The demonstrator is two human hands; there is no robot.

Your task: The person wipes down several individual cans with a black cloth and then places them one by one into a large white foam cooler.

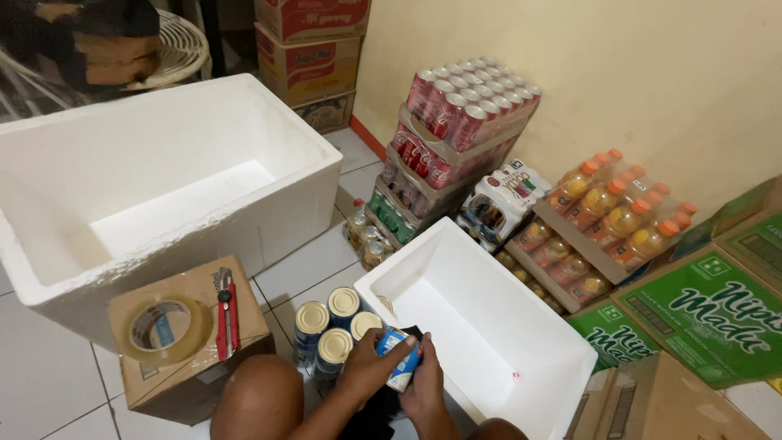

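Clearly, a small blue and white can point(401, 358) is held between both hands at the near middle of the scene, just in front of the near corner of the smaller white foam box point(521, 358). The left hand point(368, 368) is wrapped around the left side of the can, and the right hand point(425, 385) is closed on its lower right side, so the can is gripped from two sides and only its upper part is seen. Just to the left of the hands, four similar cans with pale lids point(334, 322) are standing upright on the tiled floor, touching each other.

The can is judged to be stiff and rather heavy for its size, if it is full; its smooth metal wall could be slippery, so it is best taken around the round body, not by the lid. Dents are probably the only damage to be feared.

Further left, a roll of clear tape point(163, 327) and a red cutter point(226, 314) are lying on a brown carton point(195, 375). A bigger foam box point(163, 187) is placed at the far left. Trays of red cans point(464, 102) and orange bottles point(619, 212) are stacked along the far wall.
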